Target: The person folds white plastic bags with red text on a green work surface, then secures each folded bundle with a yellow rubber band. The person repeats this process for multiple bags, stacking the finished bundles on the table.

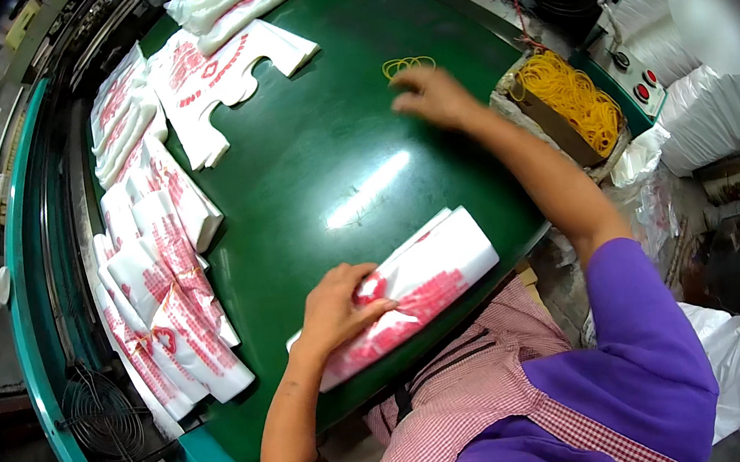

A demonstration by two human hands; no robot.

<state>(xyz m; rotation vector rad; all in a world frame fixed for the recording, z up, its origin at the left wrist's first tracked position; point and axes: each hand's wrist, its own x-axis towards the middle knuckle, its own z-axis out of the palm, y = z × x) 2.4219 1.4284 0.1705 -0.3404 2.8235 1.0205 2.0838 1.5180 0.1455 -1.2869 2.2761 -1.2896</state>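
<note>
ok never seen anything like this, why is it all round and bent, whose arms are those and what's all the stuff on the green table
The single picture comes from a wide fisheye camera on a person's head, looking down, so edges bend. Both arms are that person's own. The left hand presses a folded bundle of white bags with red print onto the green table. The right hand reaches to yellow rubber bands lying loose there. A box of rubber bands sits at the right; more bag bundles line the left.

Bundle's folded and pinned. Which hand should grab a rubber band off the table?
The right hand, probably. Its fingers already rest beside the yellow rubber bands lying loose on the green table, with the box of rubber bands close by. The left hand presses down on the folded bag bundle.
</note>
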